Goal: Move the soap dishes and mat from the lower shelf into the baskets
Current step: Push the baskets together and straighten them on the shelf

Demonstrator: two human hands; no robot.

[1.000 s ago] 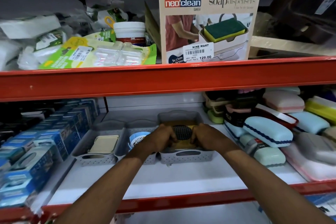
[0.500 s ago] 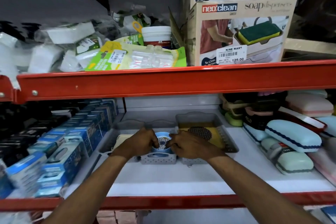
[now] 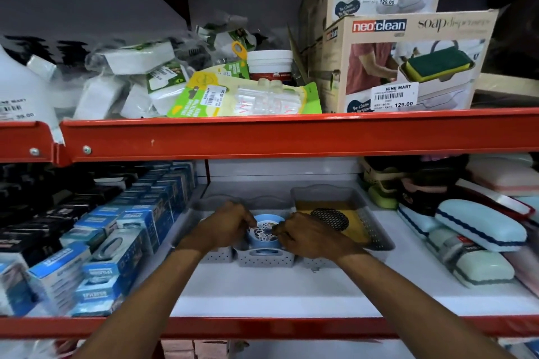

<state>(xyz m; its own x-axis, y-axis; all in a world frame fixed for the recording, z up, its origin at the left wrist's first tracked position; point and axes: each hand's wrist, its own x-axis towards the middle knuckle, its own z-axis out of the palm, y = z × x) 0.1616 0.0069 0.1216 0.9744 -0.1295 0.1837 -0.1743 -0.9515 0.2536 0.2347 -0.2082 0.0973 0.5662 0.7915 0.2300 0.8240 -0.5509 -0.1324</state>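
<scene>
So both hands (image 3: 226, 227) (image 3: 306, 237) pinch the blue dish (image 3: 266, 232) by its rim, fingers curled snug; it sits in the middle basket (image 3: 264, 259); I'd press it flat and centred; mat (image 3: 332, 220) lies in the right basket (image 3: 376, 230) already.

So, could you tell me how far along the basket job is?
Done: the yellow mat lies in the right basket. In hand: the left hand and right hand grip the round blue soap dish in the middle basket. The left basket's contents are hidden, so what is left is unclear.
</scene>
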